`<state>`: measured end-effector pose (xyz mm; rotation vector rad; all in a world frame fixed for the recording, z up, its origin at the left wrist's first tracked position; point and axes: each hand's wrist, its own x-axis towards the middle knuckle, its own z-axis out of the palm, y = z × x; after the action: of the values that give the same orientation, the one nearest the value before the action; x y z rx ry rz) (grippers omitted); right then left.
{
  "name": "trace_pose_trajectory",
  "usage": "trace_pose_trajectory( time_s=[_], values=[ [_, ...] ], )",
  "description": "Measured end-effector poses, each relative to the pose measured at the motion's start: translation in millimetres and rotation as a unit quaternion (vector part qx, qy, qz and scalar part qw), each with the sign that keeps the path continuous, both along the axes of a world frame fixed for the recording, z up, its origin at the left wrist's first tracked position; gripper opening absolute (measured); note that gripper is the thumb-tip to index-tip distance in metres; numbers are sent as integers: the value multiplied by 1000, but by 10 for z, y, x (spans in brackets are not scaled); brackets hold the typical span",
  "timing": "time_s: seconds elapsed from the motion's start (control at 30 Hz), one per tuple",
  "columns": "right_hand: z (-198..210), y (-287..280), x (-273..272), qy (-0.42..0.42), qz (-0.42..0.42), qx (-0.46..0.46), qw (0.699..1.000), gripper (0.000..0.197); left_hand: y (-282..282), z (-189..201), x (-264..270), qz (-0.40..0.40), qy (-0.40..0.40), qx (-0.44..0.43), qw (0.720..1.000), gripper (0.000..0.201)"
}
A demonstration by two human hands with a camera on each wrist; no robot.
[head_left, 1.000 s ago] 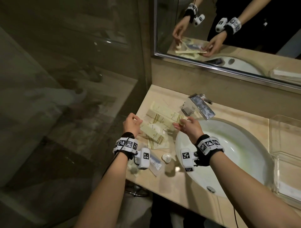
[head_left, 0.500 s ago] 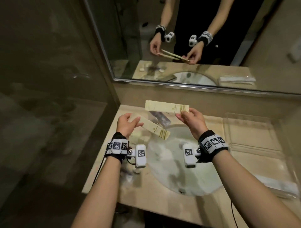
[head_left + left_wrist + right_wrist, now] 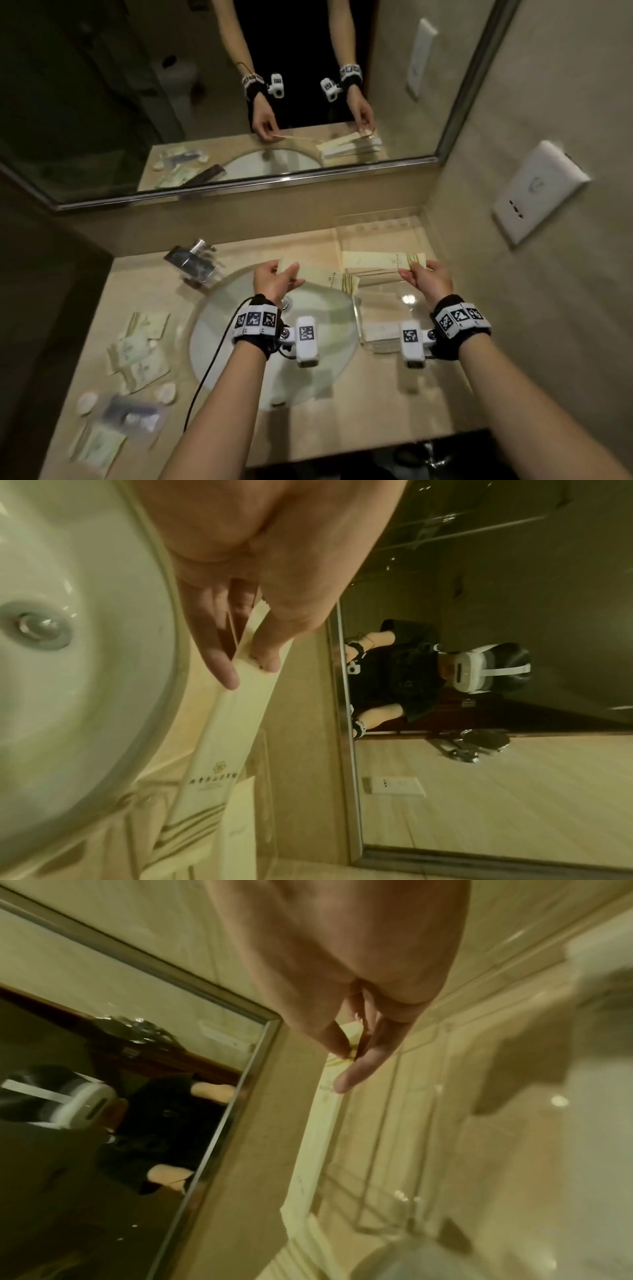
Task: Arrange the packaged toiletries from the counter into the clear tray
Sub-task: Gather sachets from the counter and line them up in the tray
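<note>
The right hand (image 3: 428, 279) pinched the striped end of a long cream packet (image 3: 380, 262) between thumb and fingertips, holding it over the far part of the clear tray (image 3: 358, 318), which sat at 3 o'clock from the sink (image 3: 239, 346); the left hand (image 3: 274, 282) pinched the plain end of a second cream packet (image 3: 325, 277) over the basin's far rim, its striped end reaching the tray's near-left corner. The left wrist view alone showed that packet's printed emblem (image 3: 221, 768) and the thumb (image 3: 270, 656) pressed on top; the right wrist view alone showed the tray's inner dividers (image 3: 397, 1123). The tray held a pale flat packet (image 3: 380, 334) near its front edge; loose sachets (image 3: 137, 353) lay on the counter (image 3: 342, 428) at 9 o'clock from the sink; the faucet (image 3: 193, 262) stood at 11.
</note>
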<state>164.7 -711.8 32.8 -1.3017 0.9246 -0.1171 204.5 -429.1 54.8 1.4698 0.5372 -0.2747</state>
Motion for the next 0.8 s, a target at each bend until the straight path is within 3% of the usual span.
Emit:
trace_pose_trajectory(
  time_s=[0.2,0.3,0.43,0.63,0.8],
  values=[
    [-634,-440,-157,113,-21,-49,992,47,-354,-490,-81,18,45,51,998,56],
    [-806,-461,-134,140,6,-62,988,42,-369,-572,-177,34,59,56,996,44],
    [-1078,-475,-10,183,32,-93,978,52,-327,-636,-242,44,73,71,994,32],
    [-1083,-458,108,253,98,-144,952,40,-285,-666,-257,47,85,67,993,53],
    [-1102,-462,152,259,85,-163,948,32,-243,-774,-238,27,89,64,994,56]
  ],
)
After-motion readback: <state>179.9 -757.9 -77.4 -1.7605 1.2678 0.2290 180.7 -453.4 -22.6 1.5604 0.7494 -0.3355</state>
